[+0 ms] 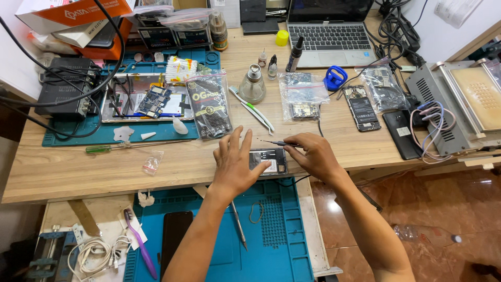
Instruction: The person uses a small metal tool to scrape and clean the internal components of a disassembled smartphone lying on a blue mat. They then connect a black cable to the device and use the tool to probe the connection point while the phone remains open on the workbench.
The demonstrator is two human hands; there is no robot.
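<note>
At the bottom of the frame, closest to the camera, a blue work mat (276,230) lies on a pulled-out shelf, carrying a dark phone (175,237), a thin metal tool (239,225) and a purple-handled brush (140,244). Just above it, at the front edge of the wooden worktop (78,169) in the lower centre, an opened phone (269,161) lies flat with its insides showing. The left hand (233,163) rests on the phone's left end, fingers spread and relaxed, pressing it down rather than gripping. The right hand (314,155) is pinched around a slim screwdriver (276,142), whose tip points left over the phone's upper edge. Further up the frame, in the centre, stand a small glass bottle (253,83) and a black packet (210,103); to the left a second blue mat (120,130) bears a circuit board (153,101), and a green-handled screwdriver (112,148) lies just below it. At upper right a laptop (329,31) sits open, with two more dark phones (361,107) right of centre.
</note>
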